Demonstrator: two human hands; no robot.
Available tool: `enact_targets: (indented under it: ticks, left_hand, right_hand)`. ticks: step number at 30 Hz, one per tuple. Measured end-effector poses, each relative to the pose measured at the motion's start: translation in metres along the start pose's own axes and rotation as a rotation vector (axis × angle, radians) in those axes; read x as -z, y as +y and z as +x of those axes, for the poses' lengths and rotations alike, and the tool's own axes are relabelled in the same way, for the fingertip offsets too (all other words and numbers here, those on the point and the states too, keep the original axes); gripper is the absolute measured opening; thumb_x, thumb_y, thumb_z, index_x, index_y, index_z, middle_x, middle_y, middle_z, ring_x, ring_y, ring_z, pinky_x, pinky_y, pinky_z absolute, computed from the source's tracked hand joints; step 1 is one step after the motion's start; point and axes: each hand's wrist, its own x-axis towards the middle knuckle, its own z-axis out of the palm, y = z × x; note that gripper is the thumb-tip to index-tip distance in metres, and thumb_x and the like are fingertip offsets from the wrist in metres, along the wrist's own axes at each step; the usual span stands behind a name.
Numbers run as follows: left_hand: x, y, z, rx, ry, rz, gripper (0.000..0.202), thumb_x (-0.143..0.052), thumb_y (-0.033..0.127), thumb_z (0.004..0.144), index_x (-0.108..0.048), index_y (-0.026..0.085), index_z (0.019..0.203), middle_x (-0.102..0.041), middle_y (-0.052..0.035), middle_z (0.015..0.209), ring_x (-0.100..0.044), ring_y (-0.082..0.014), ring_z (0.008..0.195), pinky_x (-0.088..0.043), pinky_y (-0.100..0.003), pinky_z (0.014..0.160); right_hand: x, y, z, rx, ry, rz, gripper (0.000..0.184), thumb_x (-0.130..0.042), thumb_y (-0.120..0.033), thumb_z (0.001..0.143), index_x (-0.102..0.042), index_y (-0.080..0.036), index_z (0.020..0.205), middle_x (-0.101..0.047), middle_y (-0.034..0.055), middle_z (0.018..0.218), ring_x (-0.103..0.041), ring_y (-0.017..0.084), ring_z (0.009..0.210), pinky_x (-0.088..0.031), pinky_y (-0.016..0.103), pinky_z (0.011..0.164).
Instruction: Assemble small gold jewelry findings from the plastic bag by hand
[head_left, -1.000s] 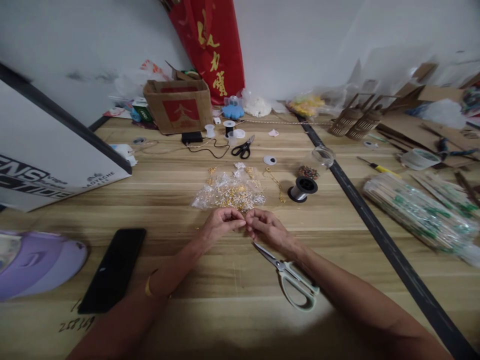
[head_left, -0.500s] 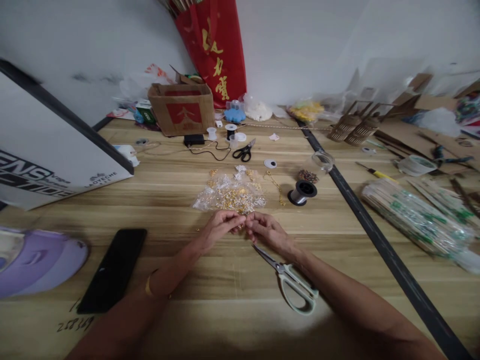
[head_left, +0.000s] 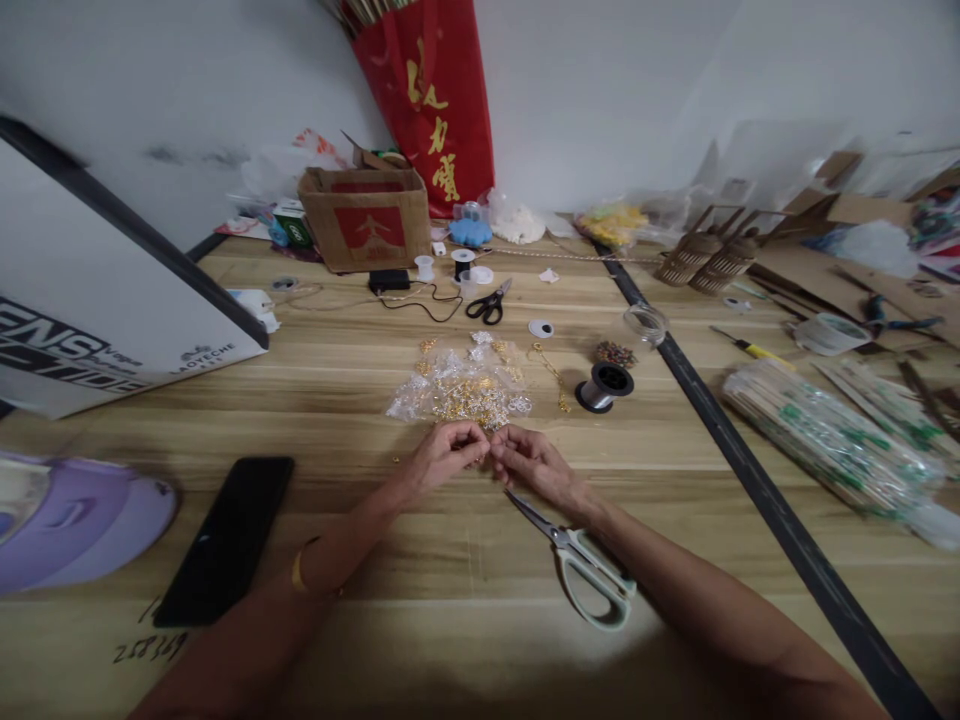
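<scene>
My left hand and my right hand meet fingertip to fingertip over the wooden table, each pinched on something tiny that I cannot make out. Just beyond them lies a clear plastic bag of gold and silver beads. Pale green scissors lie on the table under my right wrist. A spool of thin thread and an open jar of beads stand to the right of the bag.
A black phone and a purple cap lie at the left. A white board leans at the far left. Black scissors, a cardboard box and a red bag sit at the back. Bagged sticks lie right.
Both hands stay pinched together in the same spot; only the view has shifted slightly.
</scene>
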Motion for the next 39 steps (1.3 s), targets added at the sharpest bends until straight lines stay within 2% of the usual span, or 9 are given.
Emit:
enact_targets:
  ticks: [9,13,22,32,39]
  left_hand:
    - [0.0032,0.0022,0.0008,0.114,-0.02,-0.097,0.024,-0.062,0.035,0.075,-0.062,0.012,0.072,-0.059,-0.0008,0.064,-0.051,-0.0088,0.058,-0.042,-0.021,0.059]
    - [0.0038,-0.0032,0.0031,0.097,-0.016,-0.075,0.023,-0.067,0.033,0.069,-0.063,0.011,0.072,-0.059,-0.0004,0.062,-0.05,-0.0088,0.057,-0.039,-0.021,0.056]
    - [0.0043,-0.0025,0.0033,0.034,0.039,0.005,0.017,-0.063,0.028,0.074,-0.064,0.011,0.071,-0.057,-0.0008,0.063,-0.048,-0.0093,0.059,-0.037,-0.02,0.055]
    - [0.0027,-0.0034,0.003,-0.007,0.069,-0.059,0.012,-0.066,0.021,0.073,-0.064,0.011,0.079,-0.063,-0.0021,0.074,-0.056,-0.0105,0.068,-0.042,-0.021,0.064]
    - [0.002,-0.0042,0.0033,-0.044,0.038,-0.046,0.021,-0.067,0.024,0.075,-0.068,0.012,0.092,-0.069,-0.0057,0.081,-0.063,-0.0136,0.075,-0.047,-0.023,0.069]
  right_hand:
    - [0.002,-0.0007,0.0001,0.023,0.0,-0.011,0.032,-0.062,-0.047,0.081,-0.053,-0.016,0.081,-0.054,-0.0022,0.065,-0.05,0.008,0.053,-0.04,0.021,0.05]
    - [0.003,0.0005,0.0007,0.032,0.018,-0.011,0.032,-0.063,-0.046,0.081,-0.054,-0.016,0.082,-0.055,-0.0017,0.065,-0.051,0.008,0.054,-0.04,0.02,0.051]
    - [0.0021,-0.0031,0.0021,-0.023,0.033,-0.007,0.03,-0.064,-0.044,0.08,-0.056,-0.015,0.079,-0.058,-0.0009,0.064,-0.051,0.008,0.052,-0.04,0.02,0.05]
    - [0.0053,0.003,0.0043,-0.083,-0.031,0.226,0.023,-0.068,-0.034,0.077,-0.058,-0.014,0.076,-0.056,-0.0011,0.065,-0.052,0.007,0.051,-0.04,0.018,0.047]
    - [0.0044,-0.0023,0.0037,-0.156,-0.021,0.3,0.024,-0.071,-0.034,0.075,-0.06,-0.013,0.074,-0.057,-0.0011,0.063,-0.051,0.006,0.049,-0.041,0.017,0.045]
